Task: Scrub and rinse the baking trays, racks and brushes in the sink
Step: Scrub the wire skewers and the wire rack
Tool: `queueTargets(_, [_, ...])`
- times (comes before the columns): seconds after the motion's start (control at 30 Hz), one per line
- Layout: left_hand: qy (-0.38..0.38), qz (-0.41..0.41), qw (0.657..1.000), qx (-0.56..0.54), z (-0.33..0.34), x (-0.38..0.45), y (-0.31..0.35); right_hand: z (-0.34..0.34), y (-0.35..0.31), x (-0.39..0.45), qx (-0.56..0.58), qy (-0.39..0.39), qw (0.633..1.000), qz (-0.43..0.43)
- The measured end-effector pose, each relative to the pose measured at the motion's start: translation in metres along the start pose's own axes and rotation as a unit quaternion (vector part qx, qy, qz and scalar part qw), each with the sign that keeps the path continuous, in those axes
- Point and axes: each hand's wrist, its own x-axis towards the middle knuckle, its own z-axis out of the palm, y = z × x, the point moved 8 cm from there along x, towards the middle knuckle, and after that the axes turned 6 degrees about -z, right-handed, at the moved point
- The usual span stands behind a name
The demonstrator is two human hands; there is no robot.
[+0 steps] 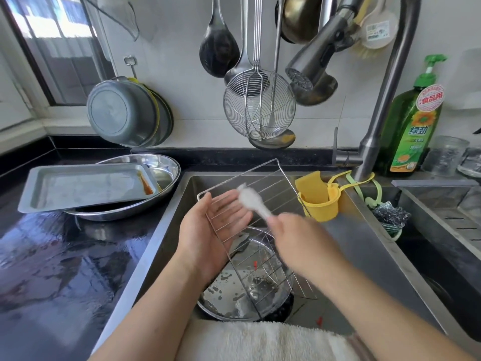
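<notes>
A wire rack (270, 186) leans tilted over the sink (364, 230). My left hand (208, 225) lies palm up beneath the rack, holding its left edge. My right hand (294, 230) grips the handle of a white brush (251, 199), blurred by motion, its head against the rack above my left palm. Under the rack a soiled round metal pan (234, 290) sits on the sink floor. A rectangular baking tray (86, 186) with an orange smear rests on a round steel dish (166, 165) on the left counter.
The faucet head (307, 71) hangs above the sink, no water running. A yellow cup with a sponge (317, 199) hangs at the sink's back right, beside a steel scourer (390, 214). Green soap bottle (413, 126) stands back right. Utensils hang on the wall. A towel (260, 340) drapes the front edge.
</notes>
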Motion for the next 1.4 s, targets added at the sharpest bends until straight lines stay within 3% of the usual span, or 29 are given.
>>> queueTargets(0.07, [0.006, 0.006, 1.000, 0.011, -0.001, 0.002, -0.001, -0.011, 0.016, 0.001, -0.018, 0.032, 0.999, 0.037])
queueTargets(0.23, [0.027, 0.016, 0.999, -0.014, -0.004, 0.005, -0.003, 0.031, -0.050, -0.027, 0.051, -0.088, 0.986, -0.133])
queueTargets(0.27, [0.029, 0.019, 0.999, -0.025, -0.006, 0.006, -0.001, 0.028, -0.040, -0.018, 0.021, -0.067, 0.990, -0.121])
queueTargets(0.4, [0.029, 0.027, 0.999, -0.017, -0.010, 0.008, 0.003, -0.020, 0.040, 0.012, -0.044, 0.057, 0.995, 0.068])
queueTargets(0.47, [0.027, 0.023, 0.999, -0.006, -0.009, 0.009, 0.001, -0.015, 0.029, 0.005, -0.040, 0.043, 0.998, 0.025])
queueTargets(0.6, [0.021, 0.023, 0.999, -0.036, -0.011, 0.012, 0.002, 0.025, -0.039, -0.028, -0.001, -0.084, 0.990, -0.113])
queueTargets(0.77, [0.019, 0.032, 0.999, -0.038, -0.015, 0.013, 0.004, -0.019, 0.033, 0.009, -0.067, 0.035, 0.995, 0.071])
queueTargets(0.93, [0.033, 0.040, 0.996, -0.066, -0.019, 0.014, 0.007, 0.028, -0.035, -0.030, 0.023, -0.101, 0.989, -0.105])
queueTargets(1.1, [0.032, 0.033, 0.996, -0.072, -0.019, 0.015, 0.006, -0.013, 0.031, 0.010, -0.013, 0.025, 0.999, 0.038])
queueTargets(1.17, [0.038, 0.033, 0.996, -0.073, -0.019, 0.014, 0.006, 0.005, 0.012, -0.002, 0.004, -0.028, 0.999, -0.020])
queueTargets(1.23, [0.048, 0.036, 0.994, -0.089, -0.023, 0.014, 0.008, 0.035, -0.022, -0.025, 0.027, -0.132, 0.987, -0.091])
queueTargets(1.27, [0.050, 0.039, 0.993, -0.096, -0.024, 0.014, 0.010, 0.036, -0.022, -0.026, 0.023, -0.130, 0.987, -0.095])
queueTargets(1.4, [0.041, 0.035, 0.994, -0.093, -0.024, 0.014, 0.011, -0.018, 0.040, 0.011, -0.034, 0.043, 0.996, 0.066])
